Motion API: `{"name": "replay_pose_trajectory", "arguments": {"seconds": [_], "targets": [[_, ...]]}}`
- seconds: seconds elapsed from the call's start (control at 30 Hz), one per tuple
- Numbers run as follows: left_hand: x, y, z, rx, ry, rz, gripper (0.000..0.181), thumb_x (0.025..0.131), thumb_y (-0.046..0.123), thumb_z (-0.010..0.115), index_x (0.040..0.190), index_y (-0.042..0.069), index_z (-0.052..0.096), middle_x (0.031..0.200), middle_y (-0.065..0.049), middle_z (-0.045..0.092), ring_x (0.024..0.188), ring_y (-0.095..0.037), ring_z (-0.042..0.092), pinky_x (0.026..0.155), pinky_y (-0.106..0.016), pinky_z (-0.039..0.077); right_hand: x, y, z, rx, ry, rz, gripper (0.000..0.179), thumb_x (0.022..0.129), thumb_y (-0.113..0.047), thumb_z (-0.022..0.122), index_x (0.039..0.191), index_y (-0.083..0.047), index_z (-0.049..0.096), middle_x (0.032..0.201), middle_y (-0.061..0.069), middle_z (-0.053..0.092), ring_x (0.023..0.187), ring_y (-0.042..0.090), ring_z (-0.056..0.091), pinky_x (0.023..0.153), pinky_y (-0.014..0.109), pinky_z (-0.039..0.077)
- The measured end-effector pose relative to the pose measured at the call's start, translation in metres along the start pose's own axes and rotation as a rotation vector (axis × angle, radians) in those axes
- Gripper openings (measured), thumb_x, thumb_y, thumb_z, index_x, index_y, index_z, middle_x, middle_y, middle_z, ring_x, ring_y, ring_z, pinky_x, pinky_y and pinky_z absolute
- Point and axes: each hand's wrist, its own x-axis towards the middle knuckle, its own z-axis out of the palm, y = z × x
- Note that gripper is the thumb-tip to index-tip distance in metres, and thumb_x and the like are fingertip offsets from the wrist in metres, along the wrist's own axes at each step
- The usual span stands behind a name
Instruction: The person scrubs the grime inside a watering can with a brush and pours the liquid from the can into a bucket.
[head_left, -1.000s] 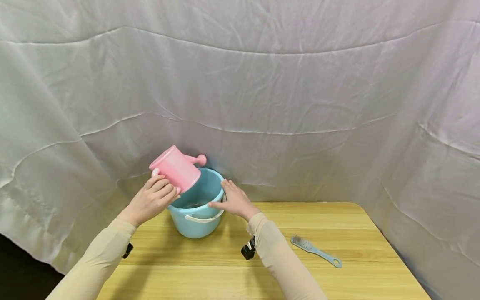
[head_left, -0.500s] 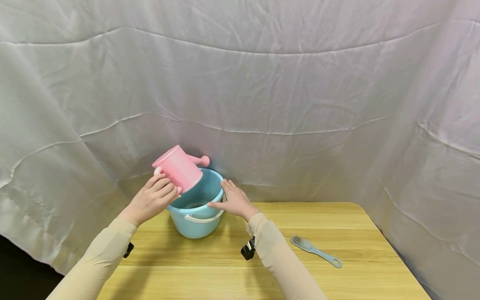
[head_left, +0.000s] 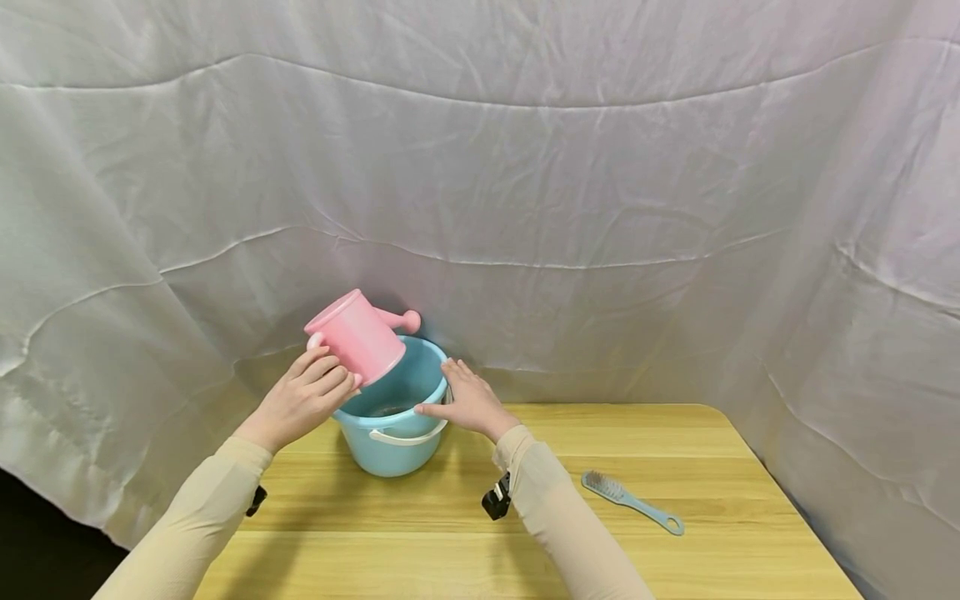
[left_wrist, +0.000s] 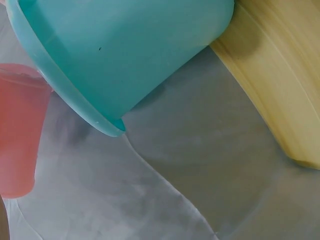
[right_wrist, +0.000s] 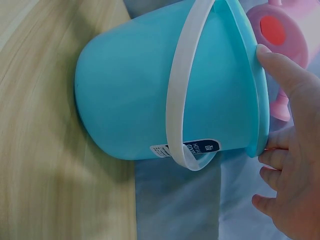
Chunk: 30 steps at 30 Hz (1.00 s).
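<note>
A pink watering can (head_left: 358, 337) is tilted over the mouth of a blue bucket (head_left: 390, 450), its spout toward the right. My left hand (head_left: 303, 392) grips the can's handle with curled fingers; in the left wrist view part of the can (left_wrist: 17, 135) shows beside the bucket's rim (left_wrist: 65, 95). On the bucket's right rim rests my right hand (head_left: 471, 402), thumb on the near side and fingers spread at the far side. The right wrist view shows the bucket's white handle (right_wrist: 180, 75) hanging down its side. Inside the bucket the bottom is only partly visible.
A blue brush (head_left: 632, 502) with a holed handle lies on the wooden table (head_left: 420, 558), right of the right forearm. Pale curtains (head_left: 525, 183) hang close behind the table and along both sides.
My left hand has shifted the watering can slightly to the right over the bucket; over the last half second it hardly moves. The right hand and the bucket have stayed put.
</note>
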Motion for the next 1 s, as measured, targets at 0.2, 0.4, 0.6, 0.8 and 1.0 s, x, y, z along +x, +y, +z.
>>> {"name": "replay_pose_trajectory", "arguments": {"seconds": [0.2, 0.4, 0.6, 0.8, 1.0], "targets": [[0.0001, 0.0005, -0.0005, 0.003, -0.001, 0.002, 0.026, 0.102, 0.019, 0.048, 0.094, 0.003, 0.068, 0.086, -0.008, 0.061, 0.090, -0.030, 0.057, 0.097, -0.047, 0.047, 0.0002, -0.0004, 0.0004, -0.008, 0.002, 0.004, 0.099, 0.083, -0.067, 0.061, 0.153, -0.006, 0.026, 0.162, 0.012, 0.021, 0.152, 0.029, 0.014, 0.124, 0.050, 0.018], [-0.0003, 0.0007, -0.0012, 0.011, -0.010, 0.002, 0.026, 0.102, 0.018, 0.047, 0.095, 0.004, 0.067, 0.087, -0.008, 0.061, 0.090, -0.030, 0.057, 0.098, -0.047, 0.047, 0.0014, 0.0004, 0.0012, -0.005, 0.000, 0.004, 0.101, 0.082, -0.068, 0.061, 0.153, -0.006, 0.025, 0.162, 0.011, 0.020, 0.152, 0.029, 0.013, 0.124, 0.052, 0.017], [-0.0007, 0.0010, -0.0014, 0.012, -0.006, 0.007, 0.026, 0.102, 0.019, 0.048, 0.095, 0.003, 0.067, 0.086, -0.008, 0.061, 0.090, -0.030, 0.057, 0.096, -0.046, 0.048, 0.0016, 0.0004, 0.0014, -0.002, -0.006, 0.001, 0.101, 0.082, -0.068, 0.061, 0.154, -0.006, 0.025, 0.162, 0.011, 0.020, 0.152, 0.029, 0.013, 0.124, 0.052, 0.017], [-0.0014, 0.0017, -0.0012, 0.013, -0.004, 0.018, 0.024, 0.101, 0.019, 0.050, 0.094, 0.003, 0.067, 0.086, -0.008, 0.060, 0.090, -0.030, 0.057, 0.094, -0.045, 0.048, 0.0013, 0.0005, 0.0014, -0.003, -0.010, 0.003, 0.101, 0.083, -0.068, 0.061, 0.154, -0.006, 0.025, 0.162, 0.011, 0.019, 0.152, 0.028, 0.013, 0.124, 0.052, 0.017], [-0.0016, 0.0011, 0.0002, 0.029, -0.008, 0.017, 0.027, 0.103, 0.020, 0.047, 0.096, 0.004, 0.067, 0.087, -0.008, 0.061, 0.091, -0.029, 0.058, 0.096, -0.045, 0.048, 0.0000, 0.0006, 0.0000, 0.012, -0.009, 0.002, 0.101, 0.083, -0.067, 0.061, 0.154, -0.005, 0.024, 0.162, 0.011, 0.019, 0.152, 0.029, 0.013, 0.123, 0.053, 0.017]]}}
